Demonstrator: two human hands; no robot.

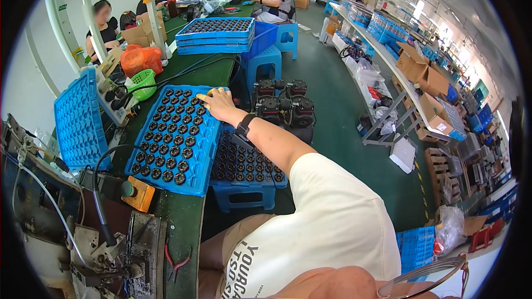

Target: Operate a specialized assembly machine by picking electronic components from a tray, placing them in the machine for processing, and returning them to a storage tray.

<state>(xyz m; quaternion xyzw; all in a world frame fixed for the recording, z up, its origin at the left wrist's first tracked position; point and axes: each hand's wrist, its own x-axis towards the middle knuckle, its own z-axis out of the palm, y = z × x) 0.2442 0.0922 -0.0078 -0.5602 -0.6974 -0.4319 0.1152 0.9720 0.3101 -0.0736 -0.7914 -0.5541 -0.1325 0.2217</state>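
Note:
My right hand (220, 104) reaches over the far right corner of a blue plastic tray (200, 161). Its fingers are bent down close together, with yellow covers on the fingertips. They lie beside the dark round parts, which look like small wound motor cores (190, 142). Whatever is between the fingertips is hidden. Rows of these cores fill most of the tray's pockets, while pockets along its right edge are bare. A black band circles my right wrist. My left hand is not in view.
A metal machine (105, 263), an orange box with a green button (137, 194) and red-handled pliers (177, 263) are at the near left. A second core tray (238, 179) rests on a blue stool (244, 195). Stacked trays (213, 44) stand farther back; several people sit beyond.

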